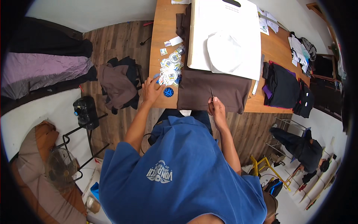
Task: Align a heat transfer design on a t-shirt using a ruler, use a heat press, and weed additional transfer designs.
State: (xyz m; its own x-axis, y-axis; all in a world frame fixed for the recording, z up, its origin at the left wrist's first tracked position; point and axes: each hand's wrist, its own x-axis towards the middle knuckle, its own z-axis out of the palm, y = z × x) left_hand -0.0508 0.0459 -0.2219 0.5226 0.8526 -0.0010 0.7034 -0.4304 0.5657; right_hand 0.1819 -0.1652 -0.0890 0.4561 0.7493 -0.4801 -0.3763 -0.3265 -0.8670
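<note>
My left hand [151,90] rests at the table's left front edge, fingers apart, its fingertips at the near left side of a pile of round printed cutouts [170,75], white, blue and yellow. Just right of those fingers lies a blue and black round cutout [168,92]. My right hand [217,108] is closed around a thin, dark, pointed tool [212,92], whose tip points away from me; its exact kind is too small to make out. Beneath that tool spreads a folded brown cloth [214,84], which hangs slightly over the front edge.
A large white board [226,18] with a handle slot covers the cloth's far part, a white paper piece [225,51] on it. Folded dark garments [282,86] sit at the right of the wooden table [274,48]. Clothes [118,84] are heaped left; a fan [61,170] stands lower left.
</note>
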